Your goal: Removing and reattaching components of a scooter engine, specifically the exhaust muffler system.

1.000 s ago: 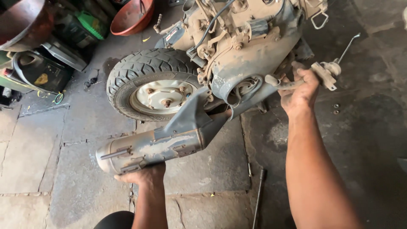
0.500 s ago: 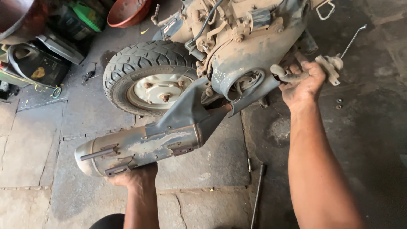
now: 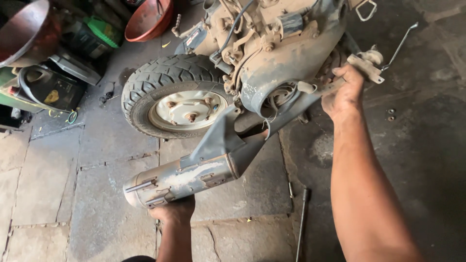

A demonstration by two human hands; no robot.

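Low in the middle of the frame, the left hand (image 3: 174, 211) cups the underside of a dusty grey exhaust muffler (image 3: 182, 180), fingers wrapped up around its round body. That muffler runs diagonally from the lower left up toward the centre, and its dark bracket and pipe (image 3: 221, 138) rise to meet the engine casing (image 3: 286, 58). Over at the upper right, the right hand (image 3: 343, 92) is closed tight on a metal fitting (image 3: 365, 65) sticking out from the side of the scooter engine, knuckles toward the camera; a thin bent rod (image 3: 400, 44) pokes out just beyond it. Just left of the casing sits the rear wheel (image 3: 174, 97), chunky black tyre around a pale rim, lying tilted on the stone floor (image 3: 68, 194). On the ground at lower centre lies a long dark tool (image 3: 302, 223), well apart from both hands. Two small washers or nuts (image 3: 390, 114) rest on the dark floor at the right. Upper left shows an orange-red bowl (image 3: 148, 20) and a green container (image 3: 101, 33).
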